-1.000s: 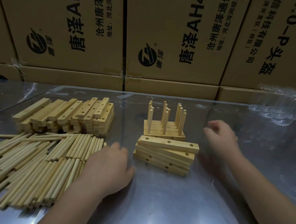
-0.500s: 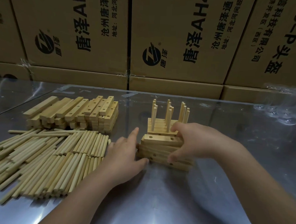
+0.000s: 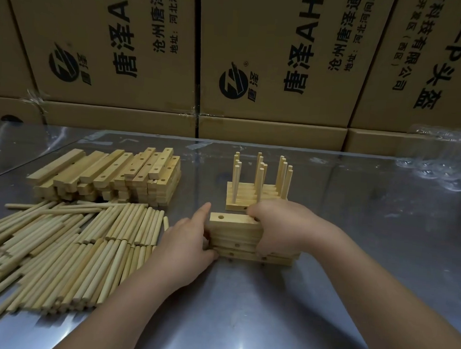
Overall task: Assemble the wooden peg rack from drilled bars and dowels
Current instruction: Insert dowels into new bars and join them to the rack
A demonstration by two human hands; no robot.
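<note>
A small stack of drilled wooden bars (image 3: 237, 234) lies at the table's centre. My left hand (image 3: 186, 248) presses against the stack's left end, index finger raised along it. My right hand (image 3: 281, 226) grips the stack from above, fingers curled over its back edge and thumb on its front face. Just behind stand finished peg bars (image 3: 252, 195) with upright dowels. Loose dowels (image 3: 68, 248) lie in a heap at the left, with a pile of spare drilled bars (image 3: 111, 176) behind them.
Stacked cardboard boxes (image 3: 270, 61) wall off the back of the steel table (image 3: 270, 310). Crumpled clear plastic film (image 3: 438, 166) sits at the far right.
My right hand has come in from the right and taken hold of the bar stack. My left hand slid from the dowels to the stack's left end, and the skewed bars are now squared up.
</note>
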